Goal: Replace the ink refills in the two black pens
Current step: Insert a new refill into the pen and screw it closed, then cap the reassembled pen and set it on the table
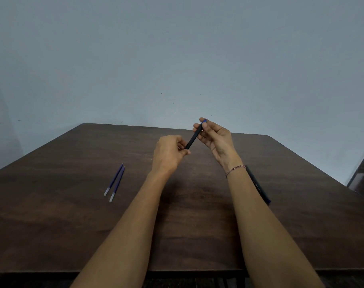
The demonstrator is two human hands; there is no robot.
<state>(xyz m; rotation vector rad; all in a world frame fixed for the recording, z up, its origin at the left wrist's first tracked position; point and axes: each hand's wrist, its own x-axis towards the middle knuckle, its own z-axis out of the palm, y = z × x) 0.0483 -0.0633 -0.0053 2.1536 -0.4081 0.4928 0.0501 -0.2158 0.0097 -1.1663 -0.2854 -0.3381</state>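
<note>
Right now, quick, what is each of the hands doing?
Left hand: closed, pinching the lower end of the slim black pen with a blue tip.
Right hand: closed, fingers holding that pen's upper end.

Refills [114,182] lie left, second pen [258,185] right; open tabletop [193,215] between.

both hands up over the dark wood table [73,215], holding one black pen [194,136] between them, tilted, off the surface. left hand [169,153] pinches the lower end, fingers curled round it. right hand [215,140] grips the upper end, thumb and fingers round the blue tip. bracelet [235,170] on the right wrist. second black pen [258,185] lies flat on the table just beside the right forearm, partly hidden by it. two blue refills [114,182] lie side by side, touching, well left of the left arm. plain grey wall [177,59] behind.
</note>
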